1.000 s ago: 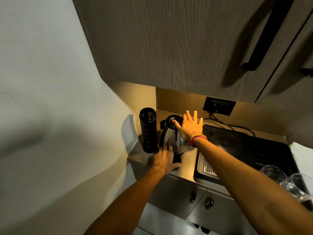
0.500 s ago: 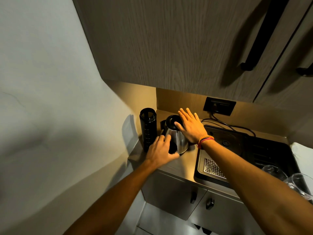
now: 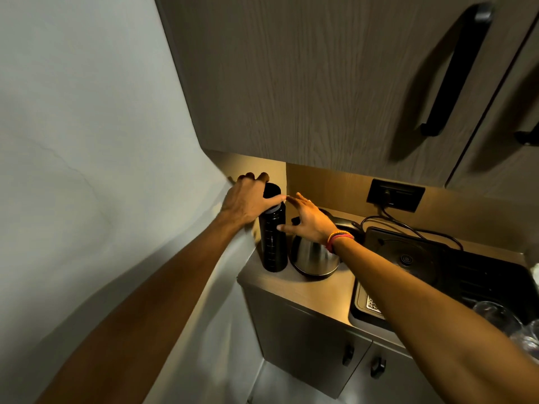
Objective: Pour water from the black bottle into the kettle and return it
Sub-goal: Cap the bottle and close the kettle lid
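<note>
The tall black bottle [image 3: 273,243] stands upright at the left end of the counter, against the wall. My left hand [image 3: 249,199] is wrapped around its top, fingers over the cap and thumb across the neck. The steel kettle [image 3: 313,255] sits just right of the bottle, touching or nearly touching it. My right hand [image 3: 309,220] hovers over the kettle's top with fingers spread, its fingertips close to the bottle's side but holding nothing. The hand hides the kettle's lid.
A black sink [image 3: 466,275] with a drain grate lies to the right, with clear glasses [image 3: 501,316] at its near right. A wall socket [image 3: 395,194] with cables is behind it. Upper cabinets [image 3: 320,83] overhang the counter [image 3: 306,293].
My left hand rose from the kettle's handle to the bottle's top and closed on it. My right hand slid left off the kettle lid toward the bottle. The view shifted closer.
</note>
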Tool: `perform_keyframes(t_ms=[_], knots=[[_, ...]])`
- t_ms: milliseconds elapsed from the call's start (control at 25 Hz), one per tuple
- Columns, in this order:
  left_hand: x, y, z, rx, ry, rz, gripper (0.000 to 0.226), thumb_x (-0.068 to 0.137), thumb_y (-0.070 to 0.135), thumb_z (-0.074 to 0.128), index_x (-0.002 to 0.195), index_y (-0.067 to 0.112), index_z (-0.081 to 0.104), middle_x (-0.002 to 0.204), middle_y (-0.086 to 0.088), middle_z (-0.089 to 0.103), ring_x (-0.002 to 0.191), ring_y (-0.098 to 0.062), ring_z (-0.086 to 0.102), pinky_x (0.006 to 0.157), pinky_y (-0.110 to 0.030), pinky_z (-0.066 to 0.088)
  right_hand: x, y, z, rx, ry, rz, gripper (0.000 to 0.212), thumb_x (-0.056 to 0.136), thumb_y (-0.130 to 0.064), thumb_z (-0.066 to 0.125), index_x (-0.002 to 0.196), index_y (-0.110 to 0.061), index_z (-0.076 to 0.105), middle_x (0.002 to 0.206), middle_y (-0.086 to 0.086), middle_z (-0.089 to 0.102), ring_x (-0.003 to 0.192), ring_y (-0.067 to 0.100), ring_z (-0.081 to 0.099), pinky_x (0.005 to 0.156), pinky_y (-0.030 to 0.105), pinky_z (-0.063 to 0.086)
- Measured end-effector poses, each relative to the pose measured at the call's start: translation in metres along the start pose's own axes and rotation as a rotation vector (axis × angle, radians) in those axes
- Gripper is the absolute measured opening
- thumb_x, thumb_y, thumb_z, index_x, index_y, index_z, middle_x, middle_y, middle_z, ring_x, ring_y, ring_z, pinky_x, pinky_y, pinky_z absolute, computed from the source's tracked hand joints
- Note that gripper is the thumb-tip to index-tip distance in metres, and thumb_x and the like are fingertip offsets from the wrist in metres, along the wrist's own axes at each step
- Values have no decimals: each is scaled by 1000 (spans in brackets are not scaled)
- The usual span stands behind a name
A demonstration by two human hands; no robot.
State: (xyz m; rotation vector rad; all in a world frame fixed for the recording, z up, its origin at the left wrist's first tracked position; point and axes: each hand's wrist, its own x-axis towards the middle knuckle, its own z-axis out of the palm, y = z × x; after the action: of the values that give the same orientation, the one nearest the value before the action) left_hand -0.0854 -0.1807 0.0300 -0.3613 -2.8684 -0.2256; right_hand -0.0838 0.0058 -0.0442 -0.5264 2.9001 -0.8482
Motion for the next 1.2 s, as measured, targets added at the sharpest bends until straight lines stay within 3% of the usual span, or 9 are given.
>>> perform_keyframes(t_ms=[80, 160, 400, 560, 680, 760, 920, 1080, 1200], knots=[[3, -1, 2, 13, -29, -10, 72, 84, 70, 55, 128, 13, 52, 119, -15, 60, 107, -30, 59, 81, -37, 51, 7, -11, 4, 130, 14, 48, 86, 71, -49, 77, 143, -20, 38, 147, 9, 47, 137, 31, 43, 110, 43, 41], [7, -1, 2, 29, -37, 6, 72, 84, 70, 55, 127, 12, 52, 120, -15, 60, 108, -31, 59, 82, -36, 47, 11, -17, 10, 201, 67, 74, 80, 66, -41, 84, 133, -19, 48, 129, 7, 60, 119, 26, 56, 98, 38, 50], [20, 6, -6, 52, -231, 11, 66, 85, 65, 59, 128, 16, 50, 122, -9, 59, 109, -27, 57, 77, -34, 41, 14, -21, 20, 195, 141, 112, 67, 68, -33, 84, 125, -15, 52, 121, 8, 63, 111, 26, 60, 93, 36, 50], [26, 13, -17, -59, -447, 67, 59, 83, 32, 69, 133, 21, 39, 126, -9, 55, 105, -26, 54, 80, -35, 45, 13, -21, 20, 197, 140, 119, 67, 67, -33, 84, 123, -16, 52, 118, 7, 64, 108, 26, 62, 93, 39, 53], [26, 18, -22, 81, -352, 25, 67, 82, 54, 65, 134, 23, 36, 128, -6, 53, 111, -29, 54, 96, -51, 43, 11, -21, 20, 204, 145, 124, 69, 68, -32, 84, 126, -15, 51, 122, 8, 63, 112, 27, 61, 97, 43, 52], [27, 18, -20, 153, -316, 13, 71, 85, 62, 61, 137, 21, 36, 129, -7, 55, 115, -30, 55, 93, -50, 44, 11, -21, 19, 200, 144, 127, 70, 68, -32, 84, 127, -15, 51, 122, 8, 63, 112, 28, 61, 97, 43, 52], [28, 15, -22, -79, -410, 92, 83, 78, 27, 74, 146, 24, 26, 137, -8, 53, 108, -26, 57, 68, -30, 46, 10, -22, 17, 174, 137, 127, 67, 68, -34, 84, 124, -16, 51, 120, 8, 63, 109, 27, 62, 93, 41, 54], [19, 28, -13, -49, -207, 159, 75, 88, 31, 64, 151, 24, 23, 147, -7, 43, 121, -28, 53, 84, -36, 49, 2, -12, 13, -19, 94, 40, 72, 76, -46, 74, 135, -17, 43, 135, 12, 54, 126, 30, 51, 102, 46, 48], [-2, 59, 22, -149, -116, 278, 70, 93, 19, 52, 155, 20, 21, 153, -12, 37, 127, -30, 51, 99, -43, 50, -16, 18, 3, -260, 122, -88, 85, 82, -54, 62, 148, -10, 32, 154, 15, 37, 145, 32, 29, 119, 47, 28]])
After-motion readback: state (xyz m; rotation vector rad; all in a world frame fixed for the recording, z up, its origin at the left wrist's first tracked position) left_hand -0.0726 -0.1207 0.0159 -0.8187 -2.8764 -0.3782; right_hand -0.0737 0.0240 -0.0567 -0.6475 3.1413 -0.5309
